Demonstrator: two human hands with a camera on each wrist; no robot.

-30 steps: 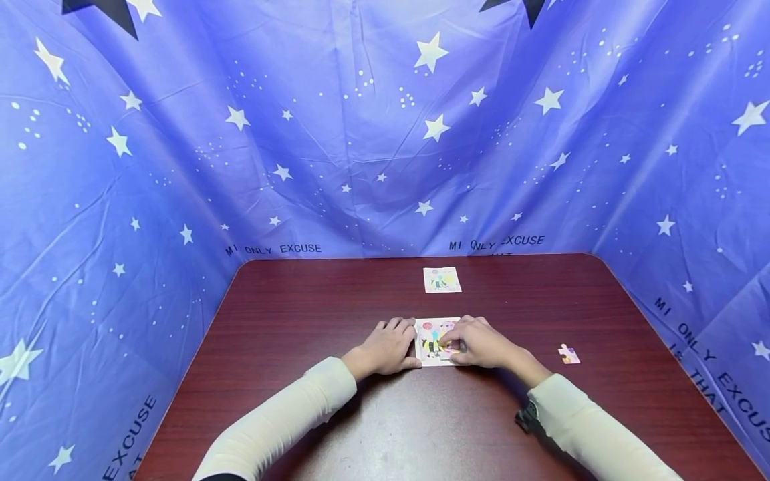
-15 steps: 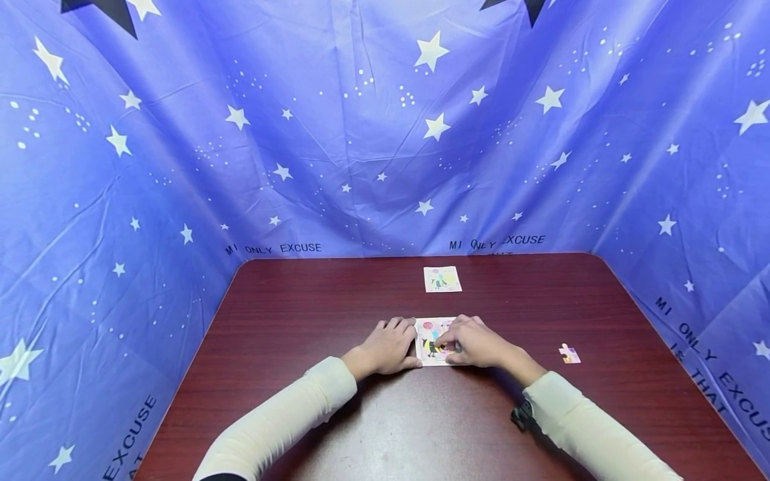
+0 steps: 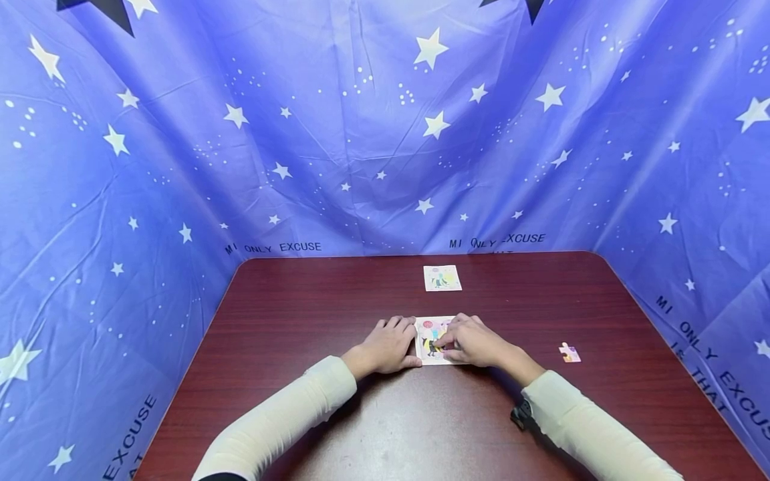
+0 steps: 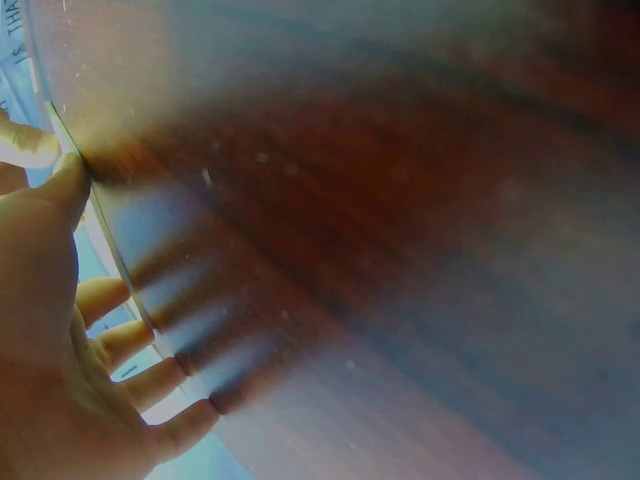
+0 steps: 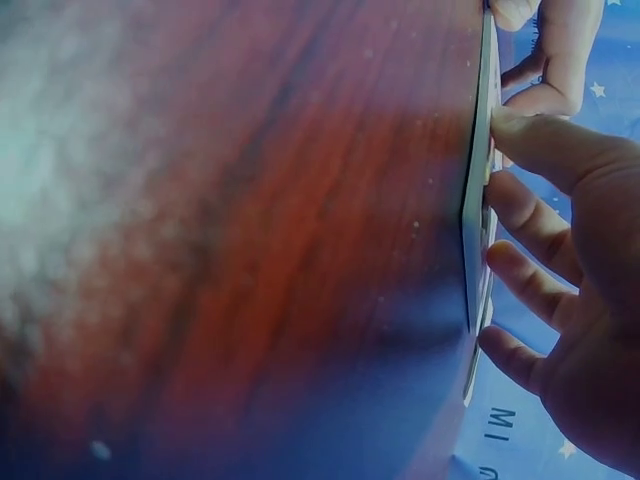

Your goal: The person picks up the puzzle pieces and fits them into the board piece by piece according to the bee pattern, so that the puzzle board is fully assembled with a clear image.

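A square jigsaw puzzle (image 3: 428,333) with a bee picture and white border lies flat on the table. My left hand (image 3: 390,345) rests along its left side, the fingers near the far corner and the thumb at the near corner. In the left wrist view the fingers (image 4: 183,427) reach nearly straight down to the table. My right hand (image 3: 477,341) covers the puzzle's right half and presses on it. Right wrist view: separated fingertips (image 5: 502,258) touch the puzzle's top. The part under this palm is hidden. A loose puzzle piece (image 3: 569,353) lies to the right.
Behind the puzzle, a small square card (image 3: 442,278) bears the same bee picture. Everything lies on a dark red wooden table (image 3: 301,294). A blue star-printed cloth (image 3: 385,133) hangs around its back and sides.
My right hand has shifted slightly left across the puzzle, then stays nearly in place. The left hand, card and loose piece look unmoved; the view tilts a little.
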